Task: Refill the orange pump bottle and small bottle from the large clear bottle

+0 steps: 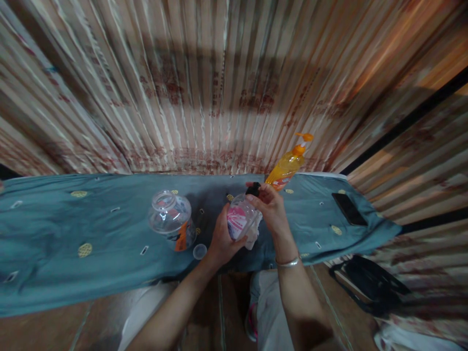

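My left hand [222,239] grips a small clear bottle with a pink label [239,218], holding it above the near edge of a table covered in blue cloth [73,219]. My right hand [269,207] rests on the bottle's black cap [253,189], fingers closed around it, with a white cloth [253,236] bunched under the palm. A silver bangle circles my right wrist. Left of my hands stands a large clear plastic jar [171,219] with an orange label, its mouth uncovered. A small clear lid [200,251] lies on the cloth beside the jar.
An orange pump bottle [288,165] stands behind my right hand. A black phone [349,208] lies at the table's right end. Patterned curtains hang behind the table. A black bag [369,282] sits on the floor at right. My knees show below the table edge.
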Motion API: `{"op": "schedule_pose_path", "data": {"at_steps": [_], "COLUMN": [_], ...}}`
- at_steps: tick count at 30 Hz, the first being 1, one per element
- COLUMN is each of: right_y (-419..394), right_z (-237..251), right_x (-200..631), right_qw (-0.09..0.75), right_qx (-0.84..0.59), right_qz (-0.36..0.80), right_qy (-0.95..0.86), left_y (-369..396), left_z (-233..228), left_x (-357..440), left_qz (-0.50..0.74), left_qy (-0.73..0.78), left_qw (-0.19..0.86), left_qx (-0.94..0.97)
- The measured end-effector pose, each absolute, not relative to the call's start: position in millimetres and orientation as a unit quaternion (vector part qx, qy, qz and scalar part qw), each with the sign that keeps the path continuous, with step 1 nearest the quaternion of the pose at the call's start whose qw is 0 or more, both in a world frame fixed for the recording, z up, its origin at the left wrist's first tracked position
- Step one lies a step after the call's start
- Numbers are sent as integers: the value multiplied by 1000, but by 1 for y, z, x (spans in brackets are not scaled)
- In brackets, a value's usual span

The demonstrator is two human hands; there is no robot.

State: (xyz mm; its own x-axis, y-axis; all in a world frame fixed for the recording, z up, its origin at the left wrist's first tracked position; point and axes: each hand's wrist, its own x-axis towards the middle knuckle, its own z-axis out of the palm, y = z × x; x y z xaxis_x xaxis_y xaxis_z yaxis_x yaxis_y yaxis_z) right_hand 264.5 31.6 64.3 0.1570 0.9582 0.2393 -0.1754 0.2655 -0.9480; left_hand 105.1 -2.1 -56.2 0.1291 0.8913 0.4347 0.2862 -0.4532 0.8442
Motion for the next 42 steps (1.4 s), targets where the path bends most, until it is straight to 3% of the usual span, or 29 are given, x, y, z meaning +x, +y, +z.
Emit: {"op": "schedule_pose_path", "data": {"at_steps": [8, 42], "right_y": [27, 29], "right_z": [67, 68], "right_x": [265, 262], "right_qw": [606, 618], "right_qx": [-407, -430], "right_qz": [486, 441], "right_qy": [-480, -489], "left_y": [-3, -5], "left_z": [-54, -49], "left_x": [104, 103], "left_qz": [506, 504], "left_qy": [430, 426], "left_qw": [317, 328], "left_qx": [677, 676]}}
